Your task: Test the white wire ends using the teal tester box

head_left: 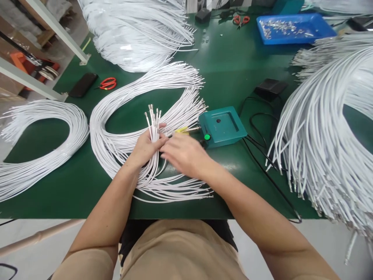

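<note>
My left hand (147, 146) is closed around a bundle of thin white cables (154, 134), whose metal-tipped ends stick up above the fingers. Close against it is my right hand (186, 153), slightly blurred, with its fingers curled together. A single white cable (163, 167) curves up to its fingertips, which seem to pinch it. Just beyond the right hand stands a teal bench device (223, 126) with a green button (207, 137) and a metal shaft. A yellow piece (182, 130) at the shaft is partly covered by that hand. Around and under my hands lies a looped cable bundle (99, 128).
More white cable coils lie at the left (67, 151), the back (136, 35) and the right (320, 128), some overhanging the front edge. A blue tray (266, 39) holds small metal parts. Red-handled scissors (107, 83), a dark flat object (83, 84) and black cords (262, 159) lie on the green table (233, 186).
</note>
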`<move>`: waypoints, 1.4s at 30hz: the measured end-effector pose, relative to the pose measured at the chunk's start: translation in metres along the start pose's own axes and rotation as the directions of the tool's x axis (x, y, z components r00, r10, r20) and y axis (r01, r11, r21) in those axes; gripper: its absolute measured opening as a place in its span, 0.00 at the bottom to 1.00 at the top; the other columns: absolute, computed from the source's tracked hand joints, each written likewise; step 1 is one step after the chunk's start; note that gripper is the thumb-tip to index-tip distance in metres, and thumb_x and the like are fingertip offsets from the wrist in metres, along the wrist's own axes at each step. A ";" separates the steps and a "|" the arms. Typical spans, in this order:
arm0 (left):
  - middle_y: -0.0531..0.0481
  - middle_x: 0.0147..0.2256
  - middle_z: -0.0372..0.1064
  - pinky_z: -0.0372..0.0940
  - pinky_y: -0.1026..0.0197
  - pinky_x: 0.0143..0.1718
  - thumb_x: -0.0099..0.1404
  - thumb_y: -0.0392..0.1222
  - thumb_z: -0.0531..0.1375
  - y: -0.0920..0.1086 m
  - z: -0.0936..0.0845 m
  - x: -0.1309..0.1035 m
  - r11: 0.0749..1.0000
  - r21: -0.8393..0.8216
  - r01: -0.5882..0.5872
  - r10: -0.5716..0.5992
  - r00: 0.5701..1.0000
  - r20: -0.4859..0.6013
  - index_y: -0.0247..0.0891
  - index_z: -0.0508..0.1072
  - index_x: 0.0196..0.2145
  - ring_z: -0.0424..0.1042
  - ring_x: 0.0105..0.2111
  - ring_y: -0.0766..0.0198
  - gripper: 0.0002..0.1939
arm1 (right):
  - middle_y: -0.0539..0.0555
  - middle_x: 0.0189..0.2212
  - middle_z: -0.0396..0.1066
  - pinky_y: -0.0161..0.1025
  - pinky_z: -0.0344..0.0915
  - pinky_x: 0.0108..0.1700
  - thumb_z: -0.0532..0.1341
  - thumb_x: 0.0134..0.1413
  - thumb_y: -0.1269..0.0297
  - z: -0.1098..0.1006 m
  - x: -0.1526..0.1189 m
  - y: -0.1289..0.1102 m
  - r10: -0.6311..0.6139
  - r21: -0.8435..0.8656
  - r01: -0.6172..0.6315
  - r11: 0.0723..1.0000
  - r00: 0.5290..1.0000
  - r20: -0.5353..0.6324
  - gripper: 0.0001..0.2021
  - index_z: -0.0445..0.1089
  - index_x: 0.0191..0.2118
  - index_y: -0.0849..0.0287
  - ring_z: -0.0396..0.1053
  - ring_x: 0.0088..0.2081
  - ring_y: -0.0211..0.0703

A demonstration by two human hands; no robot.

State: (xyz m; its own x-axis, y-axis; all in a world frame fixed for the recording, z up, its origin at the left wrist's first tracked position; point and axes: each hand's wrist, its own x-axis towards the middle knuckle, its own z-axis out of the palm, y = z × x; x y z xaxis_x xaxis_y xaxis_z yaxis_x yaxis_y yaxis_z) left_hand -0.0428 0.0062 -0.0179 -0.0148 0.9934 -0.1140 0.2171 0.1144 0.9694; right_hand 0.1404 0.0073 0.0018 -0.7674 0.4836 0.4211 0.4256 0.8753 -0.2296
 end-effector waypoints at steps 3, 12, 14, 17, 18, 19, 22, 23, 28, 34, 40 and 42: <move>0.51 0.32 0.72 0.66 0.61 0.39 0.52 0.46 0.69 -0.001 -0.004 -0.003 1.000 -0.018 0.016 -0.016 1.000 0.000 0.35 0.74 0.43 0.71 0.32 0.64 0.22 | 0.58 0.35 0.74 0.46 0.60 0.48 0.53 0.61 0.71 0.014 0.003 -0.017 -0.180 -0.018 0.183 0.983 0.978 0.101 0.11 0.72 0.34 0.64 0.64 0.43 0.49; 0.52 0.35 0.71 0.65 0.65 0.40 0.52 0.40 0.70 0.007 -0.014 -0.005 0.974 -0.208 0.095 -0.051 0.976 0.210 0.39 0.74 0.45 0.71 0.36 0.65 0.22 | 0.56 0.27 0.75 0.42 0.65 0.36 0.58 0.58 0.65 0.012 0.005 -0.024 0.231 0.195 -0.332 0.923 0.883 0.410 0.10 0.72 0.28 0.59 0.73 0.33 0.47; 0.52 0.35 0.71 0.66 0.64 0.39 0.52 0.39 0.70 0.008 -0.017 -0.006 0.971 -0.209 0.117 -0.064 0.968 0.241 0.39 0.74 0.47 0.71 0.34 0.66 0.24 | 0.53 0.24 0.74 0.37 0.65 0.30 0.56 0.57 0.65 0.011 0.005 -0.016 0.398 0.391 -0.574 0.719 0.802 0.445 0.10 0.70 0.26 0.58 0.73 0.27 0.43; 0.52 0.35 0.69 0.66 0.66 0.33 0.50 0.40 0.71 0.009 -0.017 -0.007 0.965 -0.222 0.143 -0.087 0.966 0.245 0.39 0.73 0.50 0.69 0.31 0.68 0.28 | 0.48 0.21 0.71 0.32 0.64 0.24 0.53 0.57 0.67 0.013 0.007 -0.003 0.585 0.678 -0.660 0.324 0.703 0.405 0.09 0.66 0.28 0.58 0.70 0.20 0.35; 0.52 0.35 0.69 0.65 0.66 0.31 0.50 0.40 0.71 0.009 -0.017 -0.008 0.965 -0.221 0.144 -0.089 0.967 0.238 0.39 0.73 0.51 0.68 0.30 0.69 0.29 | 0.47 0.20 0.70 0.31 0.64 0.22 0.53 0.57 0.65 0.014 0.008 0.000 0.627 0.739 -0.635 0.223 0.674 0.390 0.09 0.65 0.28 0.58 0.69 0.19 0.34; 0.52 0.35 0.69 0.65 0.67 0.30 0.49 0.40 0.71 0.010 -0.016 -0.008 0.966 -0.215 0.141 -0.089 0.968 0.233 0.39 0.73 0.51 0.68 0.30 0.69 0.30 | 0.47 0.20 0.70 0.30 0.65 0.21 0.54 0.57 0.64 0.014 0.009 0.002 0.653 0.786 -0.601 0.148 0.656 0.378 0.08 0.65 0.29 0.58 0.68 0.18 0.33; 0.52 0.34 0.69 0.67 0.65 0.31 0.49 0.40 0.71 0.010 -0.013 -0.009 0.976 -0.184 0.121 -0.079 0.973 0.218 0.38 0.72 0.52 0.68 0.28 0.69 0.31 | 0.46 0.19 0.69 0.30 0.66 0.20 0.61 0.53 0.58 0.014 0.011 0.003 0.673 0.852 -0.523 0.028 0.640 0.371 0.09 0.67 0.30 0.59 0.67 0.17 0.32; 0.53 0.34 0.70 0.67 0.65 0.32 0.49 0.40 0.71 0.011 -0.012 -0.009 0.978 -0.176 0.114 -0.075 0.974 0.213 0.38 0.71 0.52 0.68 0.28 0.69 0.31 | 0.46 0.18 0.69 0.30 0.66 0.20 0.63 0.51 0.56 0.014 0.012 0.002 0.673 0.861 -0.509 0.006 0.639 0.373 0.11 0.68 0.31 0.59 0.67 0.17 0.33; 0.51 0.34 0.72 0.68 0.65 0.30 0.47 0.42 0.72 0.017 -0.009 -0.011 0.983 -0.137 0.124 -0.095 0.975 0.201 0.38 0.72 0.46 0.71 0.30 0.66 0.27 | 0.47 0.19 0.70 0.30 0.68 0.24 0.68 0.44 0.59 0.014 0.012 0.002 0.709 0.900 -0.428 -0.084 0.609 0.356 0.11 0.72 0.29 0.61 0.66 0.20 0.31; 0.54 0.26 0.70 0.65 0.66 0.25 0.46 0.43 0.72 0.024 -0.001 -0.014 0.995 -0.061 0.085 -0.077 0.990 0.114 0.37 0.66 0.30 0.68 0.24 0.68 0.19 | 0.48 0.20 0.72 0.31 0.69 0.31 0.71 0.37 0.61 0.021 0.010 0.009 0.685 0.887 -0.330 -0.323 0.566 0.460 0.12 0.75 0.29 0.62 0.69 0.24 0.32; 0.53 0.27 0.71 0.65 0.64 0.25 0.46 0.46 0.71 0.023 0.006 -0.015 0.998 -0.039 0.047 -0.045 0.998 0.032 0.36 0.67 0.30 0.69 0.24 0.66 0.20 | 0.48 0.20 0.69 0.32 0.66 0.32 0.69 0.38 0.63 0.022 0.010 0.010 0.611 0.843 -0.258 -0.472 0.593 0.524 0.09 0.72 0.25 0.63 0.66 0.24 0.32; 0.52 0.28 0.72 0.65 0.64 0.26 0.48 0.45 0.70 0.022 0.006 -0.015 0.998 -0.048 0.030 -0.028 0.999 0.040 0.37 0.66 0.30 0.69 0.25 0.67 0.19 | 0.47 0.18 0.65 0.33 0.64 0.31 0.66 0.40 0.65 0.020 0.011 0.009 0.569 0.822 -0.257 -0.508 0.616 0.545 0.08 0.69 0.21 0.62 0.63 0.23 0.31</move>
State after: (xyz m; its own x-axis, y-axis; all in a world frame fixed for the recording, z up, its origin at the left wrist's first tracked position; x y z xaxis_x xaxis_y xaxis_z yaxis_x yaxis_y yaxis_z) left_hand -0.0320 -0.0063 0.0042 0.0186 0.9886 -0.1493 0.1698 0.1441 0.9749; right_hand 0.1263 0.0200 -0.0135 -0.4920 0.7976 -0.3490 -0.4130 -0.5667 -0.7129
